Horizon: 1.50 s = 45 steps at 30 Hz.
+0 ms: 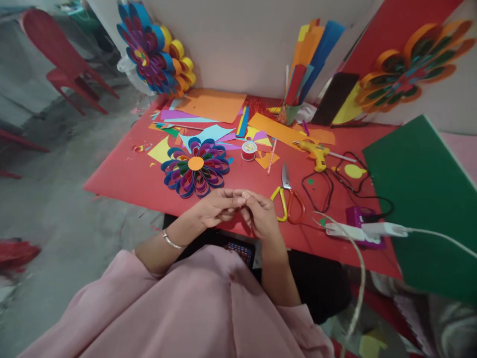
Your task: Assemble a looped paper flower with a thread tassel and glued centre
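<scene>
My left hand (219, 205) and my right hand (261, 214) meet above the table's front edge, with thumbs and fingertips pinched together. Whatever sits between the fingertips is too small to make out. Just beyond my left hand lies a paper flower (175, 171) of blue, purple and green loops with an orange centre disc. A spool of red thread (249, 150) stands behind the hands. To the right of my right hand rest scissors (285, 181) with one yellow and one orange handle, blades pointing away. A pink striped stick (273, 155) lies between spool and scissors.
The red tabletop (122, 171) carries paper scraps and an orange sheet (212, 103) at the back. On the right are a yellow glue gun (318, 155), trailing cords, a purple power strip (359, 216) and a green board (421, 199). A cup (288, 113) holds paper strips.
</scene>
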Available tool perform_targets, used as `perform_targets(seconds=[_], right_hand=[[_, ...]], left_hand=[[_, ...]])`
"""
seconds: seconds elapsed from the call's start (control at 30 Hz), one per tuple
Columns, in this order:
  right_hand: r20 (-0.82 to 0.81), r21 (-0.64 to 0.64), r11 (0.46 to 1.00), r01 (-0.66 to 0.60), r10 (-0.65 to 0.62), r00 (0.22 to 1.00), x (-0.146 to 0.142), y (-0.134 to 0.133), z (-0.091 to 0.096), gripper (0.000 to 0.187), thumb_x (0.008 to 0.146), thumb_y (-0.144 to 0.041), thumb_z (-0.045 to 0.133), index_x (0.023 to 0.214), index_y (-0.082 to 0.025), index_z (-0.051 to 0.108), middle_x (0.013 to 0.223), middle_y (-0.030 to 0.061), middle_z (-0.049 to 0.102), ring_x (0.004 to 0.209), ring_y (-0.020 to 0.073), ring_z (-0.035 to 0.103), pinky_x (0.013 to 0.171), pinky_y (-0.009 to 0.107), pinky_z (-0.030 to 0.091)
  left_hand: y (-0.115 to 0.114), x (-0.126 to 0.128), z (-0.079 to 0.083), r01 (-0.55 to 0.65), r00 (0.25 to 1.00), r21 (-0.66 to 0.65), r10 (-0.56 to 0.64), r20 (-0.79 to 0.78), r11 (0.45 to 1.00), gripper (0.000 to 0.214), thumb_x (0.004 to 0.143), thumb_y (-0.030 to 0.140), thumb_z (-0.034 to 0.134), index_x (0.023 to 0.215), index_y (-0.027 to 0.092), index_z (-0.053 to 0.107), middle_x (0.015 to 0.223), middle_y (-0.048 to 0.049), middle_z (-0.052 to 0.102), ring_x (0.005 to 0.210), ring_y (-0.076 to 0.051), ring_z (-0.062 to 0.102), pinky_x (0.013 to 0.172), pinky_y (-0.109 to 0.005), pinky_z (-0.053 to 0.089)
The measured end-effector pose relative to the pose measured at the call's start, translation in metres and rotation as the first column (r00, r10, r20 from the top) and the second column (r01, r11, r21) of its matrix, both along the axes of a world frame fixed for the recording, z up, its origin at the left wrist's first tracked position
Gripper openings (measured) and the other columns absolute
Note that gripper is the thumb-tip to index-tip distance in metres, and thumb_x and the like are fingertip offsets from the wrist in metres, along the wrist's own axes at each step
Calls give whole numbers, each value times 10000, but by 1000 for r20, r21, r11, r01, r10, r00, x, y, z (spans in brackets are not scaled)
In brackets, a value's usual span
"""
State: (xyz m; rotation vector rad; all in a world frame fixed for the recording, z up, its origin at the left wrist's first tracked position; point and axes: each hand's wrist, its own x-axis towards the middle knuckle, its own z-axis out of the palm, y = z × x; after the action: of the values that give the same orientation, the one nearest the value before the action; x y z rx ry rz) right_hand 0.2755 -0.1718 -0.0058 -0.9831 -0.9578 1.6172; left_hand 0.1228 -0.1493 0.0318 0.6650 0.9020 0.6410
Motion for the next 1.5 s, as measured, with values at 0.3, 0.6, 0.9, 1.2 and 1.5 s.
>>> perform_targets(seconds=[0.3, 0.6, 0.9, 1.2, 1.5], right_hand=[[41, -118, 991, -69, 74, 996, 5, 0, 6, 544, 787, -575, 813, 1170, -194, 756, 696, 1, 728, 467, 91, 572, 376, 173, 378], [351, 60, 966, -251, 215, 911, 1, -15, 5, 270, 978, -442, 626, 1068, -221, 752, 788, -1, 730, 560, 113, 645, 521, 222, 510], [400, 222, 971, 89, -174, 900, 2, -8, 10, 354, 929, -522, 688, 986, -189, 791, 566, -33, 597, 509, 118, 543, 515, 239, 445], [381, 214, 966, 143, -217, 899, 1, -5, 10, 297, 913, -491, 681, 914, -212, 783, 507, -64, 464, 457, 105, 402, 439, 236, 351], [396, 246, 961, 127, -219, 892, 6, -3, 8, 398, 911, -519, 703, 1074, -176, 822, 527, -86, 359, 493, 94, 337, 507, 248, 358]], left_hand=[[7, -6, -3, -275, 906, 429, 381, -184, 861, 402, 634, 485, 941, 743, 136, 771, 600, 17, 611, 476, -41, 363, 450, -222, 240], [14, -20, -1, -91, 815, 694, 454, -361, 714, 308, 815, 377, 760, 629, 154, 660, 585, 27, 528, 579, -85, 405, 571, -242, 344], [14, -28, 3, 193, 791, 679, 297, -535, 709, 336, 834, 439, 724, 689, 136, 724, 570, 15, 534, 561, -92, 401, 546, -233, 314], [8, -18, 7, 269, 796, 634, 203, -570, 725, 289, 822, 395, 710, 731, 137, 801, 607, -21, 640, 574, -105, 473, 554, -220, 354], [11, -25, 3, 109, 838, 634, 272, -472, 766, 311, 804, 445, 798, 805, 134, 821, 633, -30, 668, 580, -105, 495, 565, -225, 382]])
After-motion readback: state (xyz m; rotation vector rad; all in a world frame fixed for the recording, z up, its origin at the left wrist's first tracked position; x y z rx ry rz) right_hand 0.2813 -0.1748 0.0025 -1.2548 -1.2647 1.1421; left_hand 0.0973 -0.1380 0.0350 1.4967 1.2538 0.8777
